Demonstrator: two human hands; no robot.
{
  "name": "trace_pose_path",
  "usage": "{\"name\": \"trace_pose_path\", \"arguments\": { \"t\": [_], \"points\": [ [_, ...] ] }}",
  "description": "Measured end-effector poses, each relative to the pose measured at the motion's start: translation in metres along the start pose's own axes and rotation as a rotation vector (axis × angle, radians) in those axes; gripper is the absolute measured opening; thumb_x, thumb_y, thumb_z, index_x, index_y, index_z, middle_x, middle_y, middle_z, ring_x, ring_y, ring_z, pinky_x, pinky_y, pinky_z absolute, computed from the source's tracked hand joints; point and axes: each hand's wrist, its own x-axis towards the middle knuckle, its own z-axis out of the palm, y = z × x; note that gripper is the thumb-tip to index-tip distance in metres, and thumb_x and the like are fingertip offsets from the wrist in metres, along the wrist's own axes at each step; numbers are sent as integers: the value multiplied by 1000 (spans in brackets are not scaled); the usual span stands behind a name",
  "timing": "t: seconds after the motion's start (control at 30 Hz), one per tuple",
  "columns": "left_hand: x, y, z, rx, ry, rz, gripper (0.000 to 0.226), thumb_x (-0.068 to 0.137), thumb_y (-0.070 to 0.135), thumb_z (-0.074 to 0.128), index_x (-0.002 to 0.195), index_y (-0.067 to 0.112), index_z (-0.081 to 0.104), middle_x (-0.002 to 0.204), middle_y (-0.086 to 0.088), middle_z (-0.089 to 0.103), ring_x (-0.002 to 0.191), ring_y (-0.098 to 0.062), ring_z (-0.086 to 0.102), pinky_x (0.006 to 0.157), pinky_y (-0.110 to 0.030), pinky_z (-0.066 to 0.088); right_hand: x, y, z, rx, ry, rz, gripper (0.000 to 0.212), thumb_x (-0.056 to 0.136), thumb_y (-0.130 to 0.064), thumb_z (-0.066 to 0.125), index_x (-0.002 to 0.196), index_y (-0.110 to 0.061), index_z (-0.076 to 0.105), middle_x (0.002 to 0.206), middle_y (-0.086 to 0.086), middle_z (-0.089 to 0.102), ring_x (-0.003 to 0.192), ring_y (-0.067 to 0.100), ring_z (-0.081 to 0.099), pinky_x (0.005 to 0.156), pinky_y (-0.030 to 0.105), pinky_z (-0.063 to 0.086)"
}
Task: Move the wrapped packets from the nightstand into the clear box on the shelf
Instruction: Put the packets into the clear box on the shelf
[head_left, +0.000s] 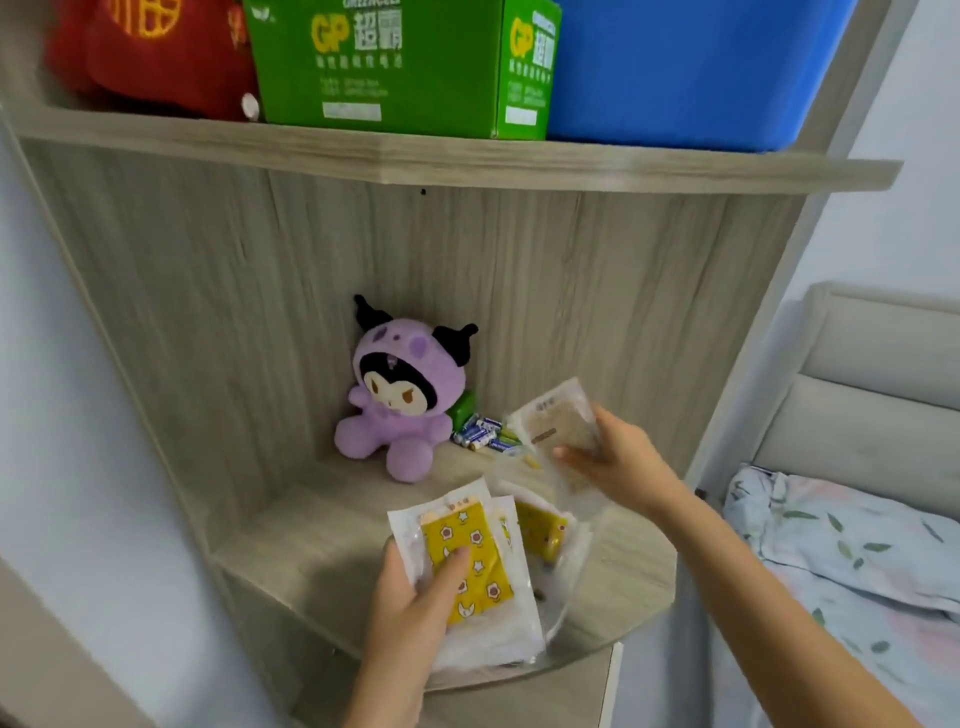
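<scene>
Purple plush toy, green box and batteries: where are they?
purple plush toy (397, 402): head view, on its face.
green box (374, 62): head view, front panel.
batteries (483, 434): head view, middle of the pile.

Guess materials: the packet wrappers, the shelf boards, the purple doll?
Packet wrappers: thin clear or frosted plastic film, likely; glossy, crinkled edges, yellow print showing through.
Shelf boards: probably laminated particle board; pale printed wood grain, matte, uniform edge band.
Purple doll: plush fabric, soft fuzzy surface, stuffed rounded limbs.

Yellow starred packets (467, 566) held over the clear box (563, 587).
</scene>
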Motion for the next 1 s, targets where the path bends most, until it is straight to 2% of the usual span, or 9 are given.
{"name": "trace_pose_path", "arguments": {
  "t": [0.1, 0.2, 0.33, 0.43, 0.53, 0.67, 0.83, 0.9, 1.0],
  "points": [
    [12, 2, -3, 44, -27, -26, 23, 86, 16, 69, 106, 24, 61, 87, 9, 74, 76, -7, 70, 54, -20, 50, 36, 3, 20, -508, -195, -76, 44, 91, -30, 60, 126, -9, 46, 114, 18, 64, 101, 37, 62, 79, 41, 52],
    [21, 3, -2, 103, -88, -51, 27, 86, 17, 68, 111, 24, 59, 94, 8, 73, 81, -7, 69, 52, -20, 47, 50, 6, 34, -738, -286, -97, 42, 91, -25, 59, 128, -10, 47, 117, 17, 61, 105, 36, 61, 78, 39, 49],
    [28, 0, -2, 111, -100, -67, 33, 83, 15, 71, 113, 24, 59, 97, 4, 73, 83, -12, 71, 59, -24, 52, 55, 11, 48, -723, -311, -13, 39, 86, -17, 59, 124, -7, 52, 112, 16, 62, 100, 35, 63, 74, 37, 50],
    [28, -1, -4, 99, -99, -74, 34, 83, 13, 71, 113, 22, 58, 97, 4, 73, 80, -9, 71, 56, -18, 53, 56, 16, 51, -654, -282, 14, 35, 84, -21, 61, 115, -8, 53, 106, 15, 64, 93, 35, 63, 68, 35, 49],
    [27, 0, -4, 106, -115, -74, 33, 84, 14, 70, 114, 22, 58, 93, 6, 73, 76, -7, 71, 55, -17, 52, 51, 20, 49, -581, -285, 15, 42, 84, -22, 62, 123, -14, 49, 113, 12, 63, 96, 32, 63, 74, 38, 54],
    [27, 2, -4, 108, -135, -72, 30, 84, 12, 69, 110, 22, 58, 88, 9, 72, 69, -2, 70, 48, -10, 49, 41, 22, 45, -652, -212, -42, 33, 88, -22, 56, 120, -15, 54, 111, 13, 62, 96, 35, 62, 65, 33, 43],
    [27, 0, -7, 77, -153, -84, 36, 83, 13, 70, 117, 21, 58, 93, 4, 76, 81, -13, 74, 68, -27, 57, 37, 27, 46, -626, -205, 18, 24, 89, -18, 56, 109, -6, 60, 104, 18, 63, 93, 38, 61, 62, 33, 37],
    [28, 0, -8, 61, -164, -89, 37, 84, 11, 69, 118, 20, 58, 91, 4, 77, 81, -14, 74, 65, -27, 58, 40, 29, 46, -600, -203, 45, 21, 88, -18, 58, 104, -4, 62, 101, 18, 64, 92, 37, 61, 63, 33, 38],
    [29, 0, -7, 66, -180, -101, 36, 85, 14, 69, 118, 22, 57, 92, 5, 77, 81, -12, 74, 65, -26, 58, 39, 31, 50, -636, -203, 66, 25, 90, -18, 58, 111, -5, 60, 106, 19, 64, 97, 38, 61, 66, 33, 40]
  ]
}}
